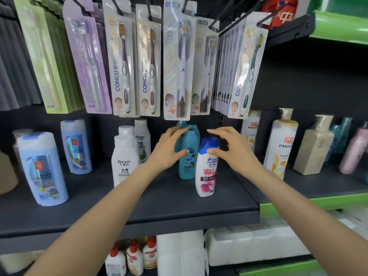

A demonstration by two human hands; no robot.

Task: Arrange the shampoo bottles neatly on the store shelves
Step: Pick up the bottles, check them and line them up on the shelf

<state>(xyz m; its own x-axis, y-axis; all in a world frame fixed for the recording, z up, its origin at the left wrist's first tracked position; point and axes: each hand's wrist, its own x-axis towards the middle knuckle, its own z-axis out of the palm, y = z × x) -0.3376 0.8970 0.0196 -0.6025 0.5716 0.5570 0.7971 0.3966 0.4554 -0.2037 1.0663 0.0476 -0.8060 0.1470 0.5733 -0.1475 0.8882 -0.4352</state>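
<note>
Both hands spread wide: left hand (169,148) seemingly touches the teal bottle (188,156), right thumb (212,150) meets the white bottle (207,168), neither grip closed.

Bright even light, soft focus, edges bowed, perhaps wide-angle

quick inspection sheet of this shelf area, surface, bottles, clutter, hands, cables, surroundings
surface: dark shelf, bare toward its front edge
job's things: Head & Shoulders bottle upright, forward of the teal bottles; white Raclen bottles and blue bottles to their left, Pantene bottles to the right
clutter: nothing seen
hands: left hand open by the teal bottles; right hand open, thumb at the Head & Shoulders cap
cables: nothing seen
surroundings: packaged toothbrushes hanging above; tissue packs below
</note>
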